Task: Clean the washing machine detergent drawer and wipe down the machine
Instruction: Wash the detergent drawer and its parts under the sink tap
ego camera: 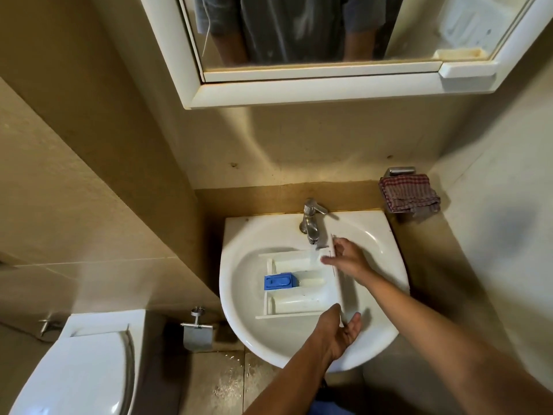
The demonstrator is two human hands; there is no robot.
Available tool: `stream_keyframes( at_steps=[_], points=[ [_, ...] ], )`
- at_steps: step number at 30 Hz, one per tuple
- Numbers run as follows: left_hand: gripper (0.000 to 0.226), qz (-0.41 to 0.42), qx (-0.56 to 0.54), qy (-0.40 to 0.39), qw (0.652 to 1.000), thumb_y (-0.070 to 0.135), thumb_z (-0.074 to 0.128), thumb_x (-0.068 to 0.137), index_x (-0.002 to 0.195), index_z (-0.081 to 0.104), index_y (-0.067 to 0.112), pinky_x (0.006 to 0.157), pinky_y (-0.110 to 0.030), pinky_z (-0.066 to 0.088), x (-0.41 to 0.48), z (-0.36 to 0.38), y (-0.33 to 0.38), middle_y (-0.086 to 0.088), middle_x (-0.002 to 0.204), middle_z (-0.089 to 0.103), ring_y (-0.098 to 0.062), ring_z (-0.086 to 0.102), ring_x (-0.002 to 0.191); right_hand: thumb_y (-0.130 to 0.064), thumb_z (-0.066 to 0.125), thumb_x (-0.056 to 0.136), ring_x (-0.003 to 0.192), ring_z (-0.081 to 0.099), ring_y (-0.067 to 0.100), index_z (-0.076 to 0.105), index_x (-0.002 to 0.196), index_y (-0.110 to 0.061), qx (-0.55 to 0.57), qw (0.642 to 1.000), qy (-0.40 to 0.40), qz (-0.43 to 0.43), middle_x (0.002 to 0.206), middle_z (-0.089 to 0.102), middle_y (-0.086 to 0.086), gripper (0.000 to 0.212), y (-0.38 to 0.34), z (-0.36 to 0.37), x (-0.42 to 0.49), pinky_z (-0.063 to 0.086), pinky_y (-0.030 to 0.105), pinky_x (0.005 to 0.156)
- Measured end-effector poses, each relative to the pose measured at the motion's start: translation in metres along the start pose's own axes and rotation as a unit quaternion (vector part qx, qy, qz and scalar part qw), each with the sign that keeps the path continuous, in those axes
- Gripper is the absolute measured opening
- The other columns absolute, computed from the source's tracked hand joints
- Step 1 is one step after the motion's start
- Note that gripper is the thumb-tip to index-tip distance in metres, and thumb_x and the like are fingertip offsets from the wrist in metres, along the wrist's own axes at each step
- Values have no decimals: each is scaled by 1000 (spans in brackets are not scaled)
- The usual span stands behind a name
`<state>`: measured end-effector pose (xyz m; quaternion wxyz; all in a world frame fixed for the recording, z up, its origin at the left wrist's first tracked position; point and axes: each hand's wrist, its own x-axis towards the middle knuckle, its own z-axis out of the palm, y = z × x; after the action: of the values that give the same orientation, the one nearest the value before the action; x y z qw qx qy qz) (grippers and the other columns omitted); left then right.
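Two hands hold one white detergent drawer (pixel 299 301) in the only view we have, the head camera looking down into a small bathroom. We see the drawer lying inside the bowl of a white sink (pixel 239 241), its compartments facing up and its long front panel (pixel 347 295) turned toward the right side of the basin. A blue insert (pixel 278 280) sits in the middle compartment, at the end away from the panel. The right hand (pixel 351 259) grasps the far end of the panel, just below the spout of the metal faucet (pixel 311 224), with its thumb laid over the inner side and its fingers curled round the outer edge. The left hand (pixel 341 327) grasps the near end of the panel, thumb on the inside and fingers wrapped round the outside, close to the front rim of the sink. A blurred streak hangs under the spout; we cannot tell whether it is water. To the right of the faucet, a red checked cloth (pixel 410 194) is draped over a metal holder on the wall. Above the sink hangs a white-framed mirror cabinet (pixel 269 94), which reflects a grey shirt and two arms. At the lower left stands a white toilet (pixel 77 375) with its lid down, and between it and the sink a metal paper holder (pixel 197 336) is fixed to the wall.
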<state>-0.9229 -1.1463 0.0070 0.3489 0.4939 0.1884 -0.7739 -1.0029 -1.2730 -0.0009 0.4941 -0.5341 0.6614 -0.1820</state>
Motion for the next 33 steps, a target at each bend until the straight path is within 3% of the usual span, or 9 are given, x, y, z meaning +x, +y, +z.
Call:
stream_keyframes(
  at_steps=[4, 7, 11, 14, 18, 22, 24, 28, 33],
  points=[
    [14, 3, -7, 0, 1000, 17, 47, 101, 108, 47, 5, 55, -37, 59, 7, 3, 5, -25, 133, 50, -28, 67, 74, -4, 74, 69, 124, 49, 26, 28, 149, -19, -20, 1000, 1, 7, 140, 46, 4, 94, 17, 13, 4, 45, 37, 100],
    [20, -1, 31, -11, 999, 23, 48, 101, 111, 48, 6, 60, -36, 60, 2, 3, 5, -24, 127, 55, -26, 70, 65, 7, 55, 76, 100, 59, 26, 22, 150, -29, 4, 1000, 10, 29, 123, 55, 4, 88, 16, 19, 0, 49, 32, 75],
    [25, 24, 219, -7, 975, 34, 44, 102, 93, 50, 11, 67, -28, 55, -18, -7, 12, -10, 74, 70, -16, 66, 61, 10, 44, 79, 95, 58, 22, 28, 148, -29, 11, 998, 54, 19, 125, 52, 2, 81, 21, 22, 2, 47, 28, 66],
    [29, 100, 368, 55, 923, 33, 54, 96, 91, 61, 6, 60, -25, 51, -26, -30, 38, -6, 64, 61, -16, 55, 56, 12, 44, 78, 95, 61, 22, 33, 146, -29, 59, 995, 73, 23, 128, 53, 2, 79, 28, 19, 6, 52, 36, 73],
    [31, 316, 507, 207, 775, 38, 62, 89, 74, 53, 11, 58, -27, 45, -25, -67, 84, 2, 62, 54, -16, 51, 56, 9, 49, 78, 93, 66, 26, 39, 139, -38, 123, 987, 94, 32, 114, 66, 3, 78, 42, 18, 8, 55, 44, 79],
    [48, 391, 498, 295, 715, 40, 71, 83, 109, 49, 6, 63, -25, 41, -30, -83, 119, -5, 95, 59, -18, 57, 80, 10, 51, 78, 95, 66, 22, 45, 134, -32, 162, 980, 110, 29, 109, 65, -2, 70, 47, 20, 4, 54, 51, 86],
    [61, 335, 517, 260, 743, 47, 70, 82, 120, 47, 5, 75, -27, 42, -19, -89, 130, -8, 112, 57, -22, 57, 97, 12, 49, 79, 98, 64, 22, 49, 129, -23, 184, 975, 122, 27, 109, 65, 0, 62, 44, 22, -2, 53, 48, 89],
    [58, 249, 466, 144, 837, 52, 66, 84, 121, 56, 9, 89, -37, 53, 0, -98, 136, -2, 111, 64, -18, 61, 100, 13, 49, 78, 101, 65, 22, 53, 126, -17, 194, 972, 131, 15, 111, 68, 4, 57, 45, 26, -7, 52, 46, 92],
    [45, 229, 438, 116, 861, 55, 64, 84, 112, 58, 19, 86, -32, 44, 5, -99, 147, -3, 113, 61, -18, 56, 103, 13, 48, 78, 100, 65, 23, 55, 121, -20, 199, 970, 136, 16, 108, 68, 4, 54, 46, 23, -10, 52, 43, 90]
  ],
)
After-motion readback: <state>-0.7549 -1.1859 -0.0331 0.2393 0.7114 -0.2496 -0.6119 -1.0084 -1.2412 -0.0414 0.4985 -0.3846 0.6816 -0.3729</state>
